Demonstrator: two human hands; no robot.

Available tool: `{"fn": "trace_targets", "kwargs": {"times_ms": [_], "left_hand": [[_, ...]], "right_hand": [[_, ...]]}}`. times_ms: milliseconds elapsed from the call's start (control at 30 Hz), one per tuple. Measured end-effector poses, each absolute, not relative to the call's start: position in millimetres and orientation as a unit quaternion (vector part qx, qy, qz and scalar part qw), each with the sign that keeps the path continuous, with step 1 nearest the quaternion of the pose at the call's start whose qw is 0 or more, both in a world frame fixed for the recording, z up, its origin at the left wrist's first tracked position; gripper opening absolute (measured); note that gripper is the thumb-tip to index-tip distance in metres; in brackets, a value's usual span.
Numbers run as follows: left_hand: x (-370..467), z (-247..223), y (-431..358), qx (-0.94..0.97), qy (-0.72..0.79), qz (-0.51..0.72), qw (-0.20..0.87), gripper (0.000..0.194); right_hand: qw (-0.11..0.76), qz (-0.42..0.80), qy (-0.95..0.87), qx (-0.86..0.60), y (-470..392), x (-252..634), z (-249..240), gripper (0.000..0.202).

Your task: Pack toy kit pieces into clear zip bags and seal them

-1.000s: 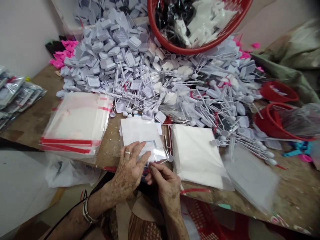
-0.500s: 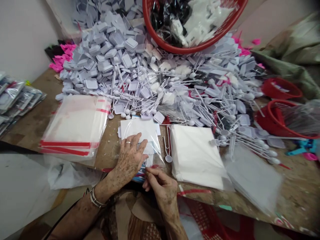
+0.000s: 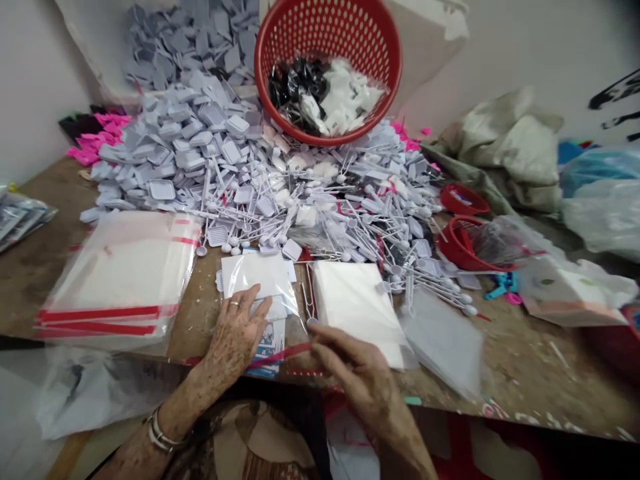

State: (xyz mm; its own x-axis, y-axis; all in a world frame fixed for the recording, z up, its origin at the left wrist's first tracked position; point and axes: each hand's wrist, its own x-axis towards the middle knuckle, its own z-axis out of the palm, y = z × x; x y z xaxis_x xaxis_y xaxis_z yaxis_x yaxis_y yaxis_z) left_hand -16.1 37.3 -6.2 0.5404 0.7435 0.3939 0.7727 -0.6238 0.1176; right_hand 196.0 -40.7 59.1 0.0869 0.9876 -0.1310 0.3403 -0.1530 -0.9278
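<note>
My left hand lies with outstretched fingers on a clear plastic bag at the table's front edge. White card and blue-and-white printed paper show through or beside the bag. My right hand is just right of it, thumb and forefinger closed on the end of a thin red strip. The strip stretches leftward from those fingers across the printed paper toward my left hand; its far end is partly hidden. A small white plastic spoon shows by my right fingertips. Close by lies a stack of white sheets.
Clear bags with red strips are stacked at the left. A heap of pale plastic trays and spoons fills the back, with a red basket of black and white packets on it. Small red baskets and translucent sheets lie right.
My right hand has moved right, away from my left hand, drawing the red strip out straight. My left hand stays on the bag. The view has shifted, showing more of the right side.
</note>
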Motion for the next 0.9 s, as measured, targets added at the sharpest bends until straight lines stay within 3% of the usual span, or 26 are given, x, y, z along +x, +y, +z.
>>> {"fn": "trace_targets", "kwargs": {"times_ms": [267, 467, 733, 900], "left_hand": [[-8, -16, 38, -0.879, -0.446, -0.170, -0.019, 0.019], [4, -20, 34, -0.881, -0.435, -0.185, -0.011, 0.023], [-4, -12, 32, -0.885, -0.414, -0.206, -0.058, 0.017], [-6, -9, 35, -0.876, -0.403, -0.247, -0.096, 0.016]], "right_hand": [[0.250, 0.167, -0.758, -0.578, 90, 193, 86, 0.024], [0.198, 0.060, -0.746, -0.632, 192, 134, 65, 0.025], [0.209, 0.027, -0.705, -0.677, 234, 117, 48, 0.021], [0.284, 0.054, -0.693, -0.660, 169, 144, 78, 0.023]]}}
